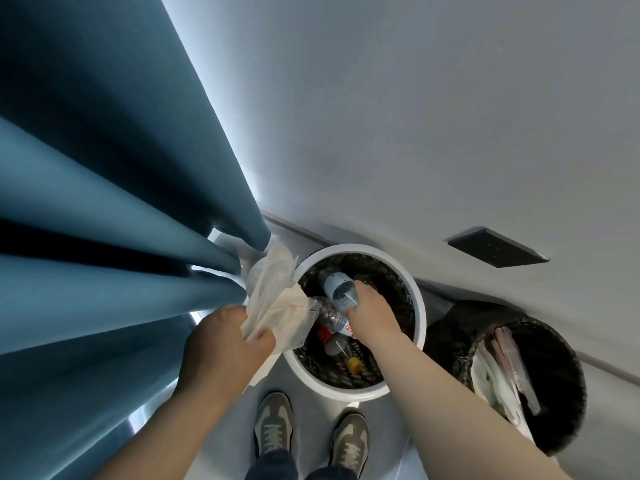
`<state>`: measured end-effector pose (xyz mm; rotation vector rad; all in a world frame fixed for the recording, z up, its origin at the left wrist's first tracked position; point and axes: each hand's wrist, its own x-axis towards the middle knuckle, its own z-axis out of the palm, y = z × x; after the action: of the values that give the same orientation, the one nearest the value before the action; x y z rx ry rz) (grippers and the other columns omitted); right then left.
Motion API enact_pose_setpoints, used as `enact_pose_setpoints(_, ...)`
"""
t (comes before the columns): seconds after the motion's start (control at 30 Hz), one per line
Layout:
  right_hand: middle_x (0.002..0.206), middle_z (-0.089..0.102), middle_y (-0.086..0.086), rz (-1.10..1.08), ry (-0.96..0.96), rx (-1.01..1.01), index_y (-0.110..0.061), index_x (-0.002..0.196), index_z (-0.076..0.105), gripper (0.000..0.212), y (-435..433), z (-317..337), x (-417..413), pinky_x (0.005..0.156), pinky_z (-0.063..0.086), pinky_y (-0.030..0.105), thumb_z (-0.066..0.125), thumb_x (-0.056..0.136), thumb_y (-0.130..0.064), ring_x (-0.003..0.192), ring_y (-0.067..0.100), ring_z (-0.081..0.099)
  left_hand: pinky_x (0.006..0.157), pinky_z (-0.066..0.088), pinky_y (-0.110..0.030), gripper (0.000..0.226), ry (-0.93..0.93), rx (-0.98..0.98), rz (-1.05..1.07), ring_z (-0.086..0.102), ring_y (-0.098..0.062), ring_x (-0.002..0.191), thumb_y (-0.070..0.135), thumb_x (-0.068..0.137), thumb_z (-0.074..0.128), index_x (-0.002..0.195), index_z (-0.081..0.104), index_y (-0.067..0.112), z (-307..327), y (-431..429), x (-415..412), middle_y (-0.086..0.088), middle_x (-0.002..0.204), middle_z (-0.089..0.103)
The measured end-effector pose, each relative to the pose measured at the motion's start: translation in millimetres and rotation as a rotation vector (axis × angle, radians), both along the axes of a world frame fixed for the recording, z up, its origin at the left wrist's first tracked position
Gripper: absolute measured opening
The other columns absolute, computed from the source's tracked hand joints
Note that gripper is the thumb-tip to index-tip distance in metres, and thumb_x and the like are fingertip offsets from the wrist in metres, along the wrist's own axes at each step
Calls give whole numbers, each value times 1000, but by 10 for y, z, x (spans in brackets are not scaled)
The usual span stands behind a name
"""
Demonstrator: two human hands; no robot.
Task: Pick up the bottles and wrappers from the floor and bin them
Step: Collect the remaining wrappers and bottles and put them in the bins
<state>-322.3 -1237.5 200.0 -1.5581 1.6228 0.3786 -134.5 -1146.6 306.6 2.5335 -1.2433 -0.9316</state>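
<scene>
A white round bin [417, 299] with a dark liner stands on the floor by the wall. My right hand [372, 311] reaches over its opening and grips a clear plastic bottle [337, 287] with a pale blue label. My left hand [228, 344] holds a bunch of crumpled wrappers [273, 292] at the bin's left rim, together with a crushed clear bottle [327, 315] that pokes over the opening. Inside the bin lies another bottle with a yellow cap [353, 363] and a red piece of litter.
A second bin [568, 382] with a black liner holds white plastic bags, right of the white one. Blue curtains [104, 209] hang at the left. My two shoes [273, 424] stand just before the bins. A dark plate [497, 247] sits on the wall.
</scene>
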Motion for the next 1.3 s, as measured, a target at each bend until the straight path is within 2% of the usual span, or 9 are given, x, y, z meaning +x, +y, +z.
enact_pose_setpoints(0.13,141,45,15,-42,43,6,-8,141,37,54,-47,-128,90,105,41,41,56,90,-14,125,33,48,45,27,-28,38,-8,-13,-17,39,-28,54,29,74,67,62,45,0,-111,-28,41,-10,58,46)
enact_pose_setpoints(0.3,157,24,5,-387,-253,133,-22,155,9,82,68,100,50,116,25,41,61,92,-35,144,27,26,46,25,-29,42,1,-44,-27,36,-27,53,26,73,69,55,36,7,-132,14,2,-6,54,39)
enact_pose_setpoints(0.37,155,30,2,-386,-318,76,-21,153,17,79,162,234,-64,114,27,37,63,90,-32,142,23,30,45,26,-29,41,0,-36,-34,37,-28,54,26,73,69,57,39,4,-116,27,-38,-9,56,43)
enact_pose_setpoints(0.5,140,48,5,-299,-202,32,-23,145,34,60,394,421,-408,104,44,39,59,92,-28,120,20,53,46,31,-30,37,7,-17,-53,41,-26,51,28,72,69,63,48,0,-27,2,-158,-13,58,51)
enact_pose_setpoints(0.6,126,58,2,-334,-179,43,-20,136,46,44,556,587,-708,93,51,33,58,94,-25,105,14,59,46,27,-30,40,22,-16,-106,35,-22,50,26,74,69,58,41,3,109,-42,-319,-12,56,46)
enact_pose_setpoints(0.8,116,63,4,-278,-2,-12,-17,128,52,34,805,923,-1265,89,50,33,51,95,-24,105,19,59,48,26,-29,41,67,44,-213,35,-19,53,28,77,68,61,36,10,344,-135,-840,-4,60,41)
enact_pose_setpoints(0.97,126,58,2,-254,73,-48,-19,131,49,40,1032,1149,-1738,93,48,34,53,93,-30,111,20,57,48,29,-28,31,92,103,-396,45,-20,59,30,80,62,64,40,14,440,-173,-1381,-2,63,47)
enact_pose_setpoints(1.13,158,15,-8,-332,-153,-188,-31,153,9,94,1136,1368,-2152,116,26,28,70,82,-41,145,10,20,48,25,-22,26,77,132,-733,41,-14,59,28,81,56,64,40,16,441,-211,-1877,2,62,44)
enact_pose_setpoints(1.3,160,-10,-13,-92,-149,-402,-38,151,-7,108,1078,1495,-2461,121,7,28,74,79,-42,147,6,-13,50,30,-20,25,-35,206,-1083,40,-9,58,27,79,50,60,35,21,348,-288,-2339,5,64,42)
